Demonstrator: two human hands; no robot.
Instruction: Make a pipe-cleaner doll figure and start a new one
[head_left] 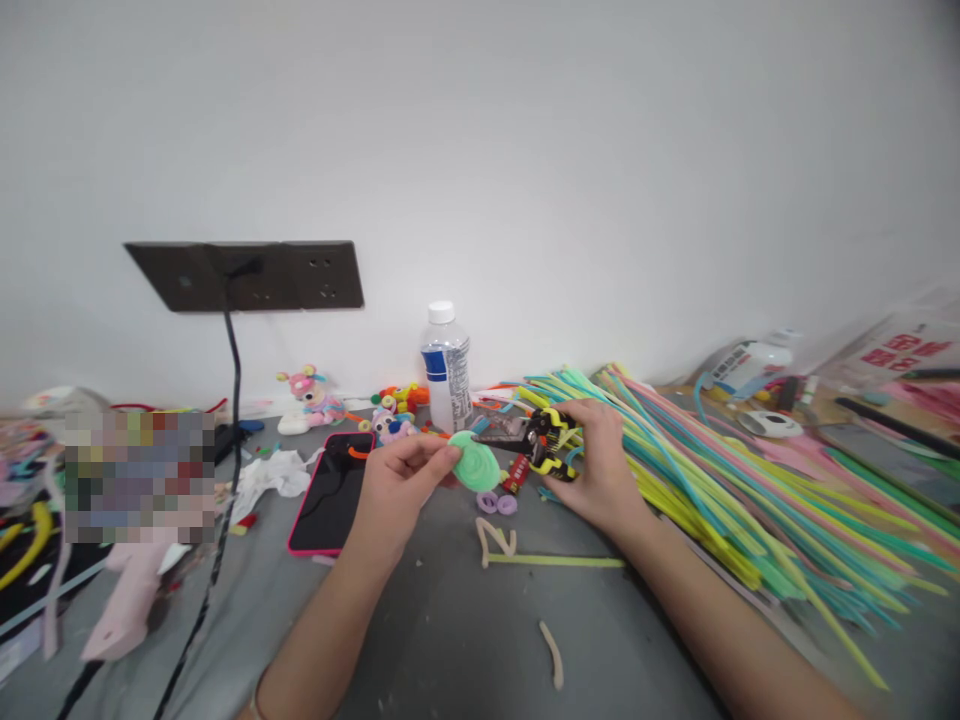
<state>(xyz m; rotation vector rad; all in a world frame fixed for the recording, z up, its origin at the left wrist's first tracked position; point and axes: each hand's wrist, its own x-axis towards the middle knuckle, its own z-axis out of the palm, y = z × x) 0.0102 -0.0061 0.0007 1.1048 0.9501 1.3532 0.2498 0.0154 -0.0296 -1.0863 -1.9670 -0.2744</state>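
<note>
Between the thumb and fingers of my left hand (405,480) is a flat green coiled disc (478,466), apparently a wound pipe cleaner. My right hand (602,462) grips black-and-yellow pliers (553,445). The jaws point left and reach the disc's upper right edge; whether they pinch it I cannot tell. Below the disc lie small purple rings (497,503). Nearer me are a bent beige pipe cleaner (495,540), a straight yellow-green one (559,561) and a short beige piece (552,655).
A big bundle of coloured pipe cleaners (720,490) spreads over the right side. Behind my hands stands a plastic bottle (448,370). To the left are a pink-edged phone (324,500), a pink glue gun (124,600) and a black cord (237,400). Small fuzzy figures (311,395) sit by the wall.
</note>
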